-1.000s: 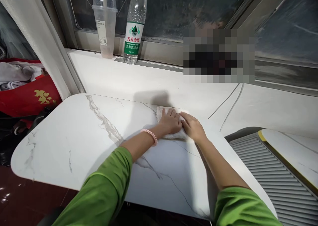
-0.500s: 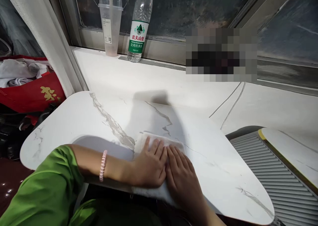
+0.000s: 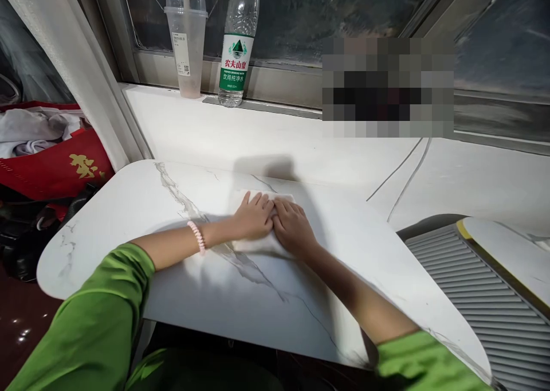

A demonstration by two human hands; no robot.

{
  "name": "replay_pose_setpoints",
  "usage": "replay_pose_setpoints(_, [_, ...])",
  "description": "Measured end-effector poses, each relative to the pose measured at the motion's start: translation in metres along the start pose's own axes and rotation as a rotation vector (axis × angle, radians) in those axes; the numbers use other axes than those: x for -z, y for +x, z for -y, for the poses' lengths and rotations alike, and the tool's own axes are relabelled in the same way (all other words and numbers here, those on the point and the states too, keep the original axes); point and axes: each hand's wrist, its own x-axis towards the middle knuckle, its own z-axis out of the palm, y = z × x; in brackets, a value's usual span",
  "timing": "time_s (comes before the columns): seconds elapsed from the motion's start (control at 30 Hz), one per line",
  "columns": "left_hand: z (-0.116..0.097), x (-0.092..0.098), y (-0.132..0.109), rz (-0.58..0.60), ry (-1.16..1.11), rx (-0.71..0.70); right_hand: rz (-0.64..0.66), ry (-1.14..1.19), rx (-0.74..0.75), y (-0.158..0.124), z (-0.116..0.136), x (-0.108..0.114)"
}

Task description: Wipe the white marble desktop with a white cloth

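Note:
A white cloth point(image 3: 263, 245) lies flat on the white marble-patterned table point(image 3: 206, 305), towards its far edge. My left hand point(image 3: 252, 216) is flat on the cloth, palm down, its fingers stretched out and slightly apart. Close beside it, my right hand point(image 3: 294, 226) also presses down on the cloth with its fingers extended, their tips near the cloth's far edge. Both hands touch along the thumb side. A pink coil band point(image 3: 196, 237) circles my left wrist. The cloth's middle is hidden under my hands.
On the window ledge stand a clear plastic cup with a domed lid point(image 3: 187, 53) and a water bottle point(image 3: 235, 64). At left are a curtain point(image 3: 64, 53) and a red bag point(image 3: 55, 161) of clothes. A ribbed grey panel point(image 3: 472, 282) is at right.
Both hands have slid the cloth away from me, from the table's near edge towards the window side. My arms are now stretched out further, and the right sleeve shows.

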Motion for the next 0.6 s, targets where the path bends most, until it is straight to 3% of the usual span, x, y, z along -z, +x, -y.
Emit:
replay_pose_setpoints(0.13, [0.038,-0.007,0.053,-0.05,-0.009,0.005,-0.015,0.056,-0.089,0.056,-0.019,-0.021])
replay_pose_setpoints(0.23, [0.051,-0.01,0.075,-0.068,-0.007,0.032,-0.028,0.084,-0.112,0.077,-0.029,-0.031])
replay_pose_setpoints(0.37, [0.051,-0.011,0.079,-0.043,0.012,0.061,-0.033,0.098,-0.107,0.081,-0.037,-0.04])
replay_pose_setpoints(0.6, [0.044,-0.012,0.062,-0.009,0.023,0.059,0.001,0.055,-0.099,0.062,-0.031,-0.037])
